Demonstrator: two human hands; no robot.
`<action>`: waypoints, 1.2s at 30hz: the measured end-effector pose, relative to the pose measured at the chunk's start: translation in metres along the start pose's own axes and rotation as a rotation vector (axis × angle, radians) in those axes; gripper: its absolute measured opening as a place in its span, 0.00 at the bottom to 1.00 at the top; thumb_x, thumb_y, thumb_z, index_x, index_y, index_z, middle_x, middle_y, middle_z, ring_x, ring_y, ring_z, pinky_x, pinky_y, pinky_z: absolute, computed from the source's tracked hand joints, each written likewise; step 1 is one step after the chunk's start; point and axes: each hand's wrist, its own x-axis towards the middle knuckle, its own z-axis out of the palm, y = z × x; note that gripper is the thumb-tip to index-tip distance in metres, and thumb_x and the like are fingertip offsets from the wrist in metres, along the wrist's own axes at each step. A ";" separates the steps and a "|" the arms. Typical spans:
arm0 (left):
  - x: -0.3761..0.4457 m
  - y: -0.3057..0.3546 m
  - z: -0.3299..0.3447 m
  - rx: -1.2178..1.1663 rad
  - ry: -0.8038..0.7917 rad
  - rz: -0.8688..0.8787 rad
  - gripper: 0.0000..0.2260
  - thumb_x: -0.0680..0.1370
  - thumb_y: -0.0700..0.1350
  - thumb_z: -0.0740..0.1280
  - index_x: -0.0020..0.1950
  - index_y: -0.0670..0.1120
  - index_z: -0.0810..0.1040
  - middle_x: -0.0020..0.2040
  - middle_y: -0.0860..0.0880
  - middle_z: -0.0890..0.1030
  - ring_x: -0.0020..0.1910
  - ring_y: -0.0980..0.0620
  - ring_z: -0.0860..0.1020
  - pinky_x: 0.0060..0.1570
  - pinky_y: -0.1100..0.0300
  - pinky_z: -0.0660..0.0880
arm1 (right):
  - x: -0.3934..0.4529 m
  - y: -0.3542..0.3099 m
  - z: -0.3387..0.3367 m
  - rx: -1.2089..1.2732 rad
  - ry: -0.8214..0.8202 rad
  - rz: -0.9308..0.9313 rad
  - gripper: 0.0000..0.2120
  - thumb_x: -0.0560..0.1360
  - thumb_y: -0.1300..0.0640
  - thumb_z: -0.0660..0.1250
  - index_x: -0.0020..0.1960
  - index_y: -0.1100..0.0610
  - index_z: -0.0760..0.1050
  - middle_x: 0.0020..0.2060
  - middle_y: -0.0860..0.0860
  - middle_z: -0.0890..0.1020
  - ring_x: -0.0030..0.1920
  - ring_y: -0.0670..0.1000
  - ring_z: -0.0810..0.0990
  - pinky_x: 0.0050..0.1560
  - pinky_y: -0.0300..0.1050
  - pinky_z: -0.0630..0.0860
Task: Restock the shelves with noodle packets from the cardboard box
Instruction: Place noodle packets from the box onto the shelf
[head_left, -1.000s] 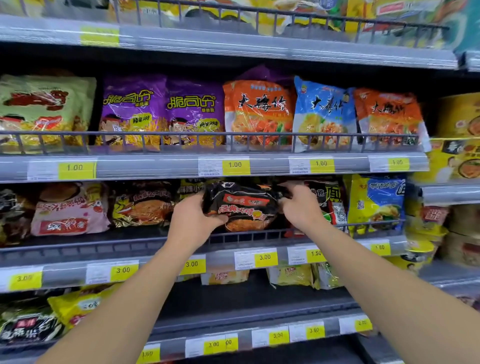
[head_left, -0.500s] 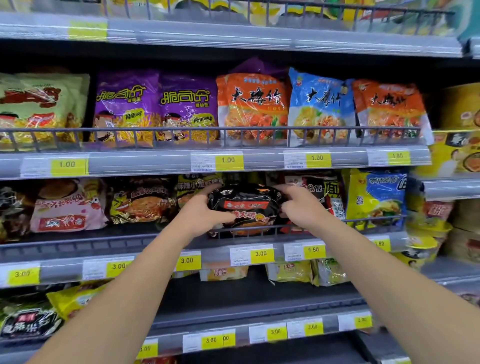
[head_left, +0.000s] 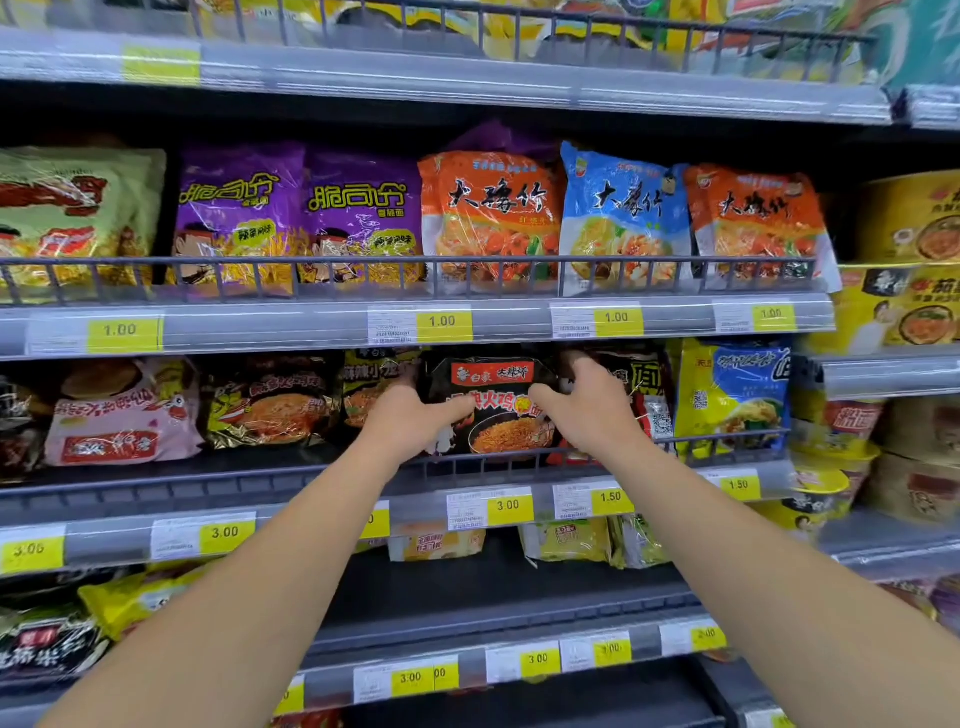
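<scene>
Both hands hold one black noodle packet (head_left: 493, 410) upright on the middle shelf (head_left: 291, 480), behind its wire rail: left hand (head_left: 410, 421) grips its left edge, right hand (head_left: 587, 410) its right edge. Dark packets stand on either side; a yellow-blue packet (head_left: 737, 395) stands further right.

Black noodle packet (head_left: 493, 410) upright on middle shelf (head_left: 260, 488).

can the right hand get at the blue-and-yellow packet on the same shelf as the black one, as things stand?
Probably yes, once free. The right hand grips the black packet now; the blue-and-yellow packet stands just beyond it, front exposed above the low wire rail.
</scene>
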 end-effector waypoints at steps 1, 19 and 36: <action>-0.001 0.000 0.000 0.074 -0.041 -0.023 0.21 0.70 0.57 0.75 0.51 0.43 0.75 0.41 0.47 0.79 0.42 0.49 0.77 0.42 0.57 0.74 | 0.000 0.003 0.003 -0.055 0.002 0.007 0.12 0.74 0.50 0.69 0.51 0.57 0.72 0.38 0.50 0.77 0.43 0.53 0.77 0.38 0.45 0.70; 0.010 0.001 -0.002 -0.049 -0.012 -0.036 0.31 0.74 0.59 0.69 0.72 0.47 0.67 0.67 0.47 0.75 0.64 0.45 0.74 0.64 0.48 0.72 | 0.008 0.008 0.008 0.137 0.001 0.125 0.09 0.77 0.52 0.66 0.53 0.55 0.72 0.36 0.53 0.82 0.42 0.55 0.82 0.47 0.55 0.80; 0.014 -0.006 -0.005 0.044 -0.079 -0.044 0.27 0.73 0.59 0.71 0.67 0.47 0.71 0.62 0.48 0.77 0.60 0.47 0.75 0.58 0.56 0.71 | -0.023 0.016 0.008 -0.195 0.028 -0.032 0.16 0.75 0.56 0.68 0.61 0.57 0.72 0.50 0.47 0.77 0.51 0.49 0.76 0.49 0.42 0.72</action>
